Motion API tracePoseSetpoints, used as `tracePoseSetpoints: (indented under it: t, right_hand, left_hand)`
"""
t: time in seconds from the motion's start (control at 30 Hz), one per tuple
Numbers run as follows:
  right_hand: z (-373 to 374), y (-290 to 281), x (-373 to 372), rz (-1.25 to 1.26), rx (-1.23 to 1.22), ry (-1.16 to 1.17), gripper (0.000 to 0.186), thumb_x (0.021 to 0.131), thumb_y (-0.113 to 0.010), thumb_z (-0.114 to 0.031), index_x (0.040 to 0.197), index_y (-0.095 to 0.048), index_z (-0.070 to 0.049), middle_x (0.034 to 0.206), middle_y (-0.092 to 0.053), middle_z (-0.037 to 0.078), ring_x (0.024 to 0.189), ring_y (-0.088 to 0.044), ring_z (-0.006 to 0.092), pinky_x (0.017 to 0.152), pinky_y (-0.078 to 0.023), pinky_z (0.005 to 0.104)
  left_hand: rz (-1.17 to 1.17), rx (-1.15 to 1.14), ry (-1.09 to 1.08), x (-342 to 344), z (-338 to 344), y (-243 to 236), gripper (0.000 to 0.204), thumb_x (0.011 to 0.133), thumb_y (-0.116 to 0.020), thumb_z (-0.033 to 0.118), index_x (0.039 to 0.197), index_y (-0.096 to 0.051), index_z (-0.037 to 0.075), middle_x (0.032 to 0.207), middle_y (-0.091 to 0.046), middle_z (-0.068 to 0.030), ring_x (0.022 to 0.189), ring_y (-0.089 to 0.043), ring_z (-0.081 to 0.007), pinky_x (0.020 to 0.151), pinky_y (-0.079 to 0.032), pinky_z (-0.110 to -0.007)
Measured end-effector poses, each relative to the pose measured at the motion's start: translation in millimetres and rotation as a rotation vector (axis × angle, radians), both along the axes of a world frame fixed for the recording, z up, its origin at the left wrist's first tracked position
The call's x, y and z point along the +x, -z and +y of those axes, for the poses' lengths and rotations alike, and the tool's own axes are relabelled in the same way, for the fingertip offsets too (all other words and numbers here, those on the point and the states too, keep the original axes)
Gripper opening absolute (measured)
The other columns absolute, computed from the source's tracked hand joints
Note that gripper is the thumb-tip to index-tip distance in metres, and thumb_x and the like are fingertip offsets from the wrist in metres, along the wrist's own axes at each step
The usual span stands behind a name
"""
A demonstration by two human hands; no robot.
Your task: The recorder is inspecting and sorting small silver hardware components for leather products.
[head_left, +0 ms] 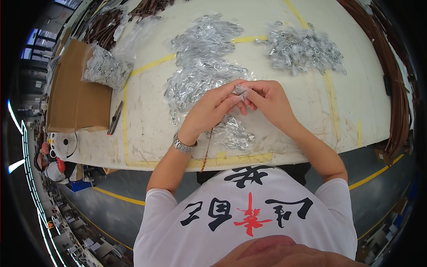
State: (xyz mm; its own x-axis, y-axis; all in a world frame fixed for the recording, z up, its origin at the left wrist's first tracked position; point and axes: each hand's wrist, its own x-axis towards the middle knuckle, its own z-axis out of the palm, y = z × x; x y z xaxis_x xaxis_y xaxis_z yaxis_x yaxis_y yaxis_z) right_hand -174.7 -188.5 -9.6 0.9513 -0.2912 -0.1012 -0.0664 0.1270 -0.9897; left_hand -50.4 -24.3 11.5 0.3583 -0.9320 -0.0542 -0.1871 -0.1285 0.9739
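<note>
The person's left hand [212,108] and right hand [270,101] meet over the table [153,118], fingers bent and narrowed on a small clear packet [240,90]. Both seem to pinch it (what is inside, I cannot make out past the knuckles). A metal watch [183,143] sits on the left wrist, and a reddish twisted cord [206,153] trails below it to the table's near edge.

Just beyond the left hand spreads a long heap [202,73] of bagged metal clasps; a smaller cluster [235,132] lies under the hands, nearer the body, and another pile [304,49] sits apart to the right. Over on the left, a stuffed plastic bag [106,67] leans against a plain brown carton [80,98], with a dark cutter [115,118] beside it.

The boldest writing around is on the person's white shirt [173,236]: big brush-style characters in black, one in red, running across the front. On the little packets, any print is too small to read.
</note>
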Motion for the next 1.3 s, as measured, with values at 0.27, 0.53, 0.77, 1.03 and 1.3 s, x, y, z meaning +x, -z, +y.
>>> tracePoseSetpoints:
  t: [0.27,0.53,0.77,1.03,1.3]
  right_hand:
    - [18.0,-8.1,-0.9,-0.014,-0.254,0.117,0.019,0.104,-0.06,-0.011,0.096,-0.07,0.002,0.073,-0.067,0.002,0.06,-0.056,0.0075,0.057,-0.047,0.0265]
    - [-23.4,-4.5,4.3,-0.078,-0.741,0.278,0.014,0.098,-0.068,-0.009,0.107,-0.072,0.002,0.081,-0.073,0.008,0.063,-0.066,0.0192,0.061,-0.053,0.0324]
    - [-38.2,-8.8,36.3,-0.274,-1.535,0.131,0.029,0.089,-0.072,-0.008,0.118,-0.069,-0.008,0.103,-0.069,0.01,0.098,-0.069,0.0287,0.078,-0.056,0.0429]
    - [-35.8,22.5,78.7,0.006,-1.731,-0.217,0.016,0.082,-0.072,-0.011,0.095,-0.066,-0.003,0.094,-0.066,0.011,0.091,-0.068,0.031,0.077,-0.057,0.0442]
    - [-36.1,-18.5,71.5,-0.049,-1.404,-0.113,0.007,0.09,-0.067,-0.006,0.093,-0.066,0.0,0.09,-0.071,0.014,0.083,-0.071,0.0366,0.073,-0.055,0.0441]
  left_hand:
    - [-0.216,-0.091,-0.233,-10.0,-6.7,22.8,0.037,0.106,-0.05,0.003,0.14,-0.061,0.004,0.08,-0.069,-0.0067,0.068,-0.061,-0.0145,0.064,-0.05,-0.028]
    - [-0.295,-0.023,-0.231,10.5,-0.7,11.1,0.028,0.108,-0.051,0.011,0.129,-0.069,0.003,0.075,-0.066,-0.0046,0.066,-0.057,-0.0105,0.062,-0.046,-0.025]
    - [0.026,-0.134,-0.53,48.5,16.4,9.3,0.024,0.105,-0.056,0.014,0.11,-0.075,0.002,0.068,-0.063,0.0002,0.06,-0.052,-0.0044,0.058,-0.042,-0.025]
    - [-0.028,-0.121,-0.469,32.9,13.0,11.1,0.022,0.105,-0.057,0.015,0.104,-0.076,0.003,0.067,-0.065,0.0005,0.059,-0.052,-0.0047,0.056,-0.041,-0.026]
    - [-0.072,-0.165,-0.519,34.8,16.8,6.0,0.019,0.103,-0.062,0.015,0.106,-0.075,0.002,0.075,-0.069,-0.0019,0.066,-0.058,-0.0074,0.062,-0.046,-0.026]
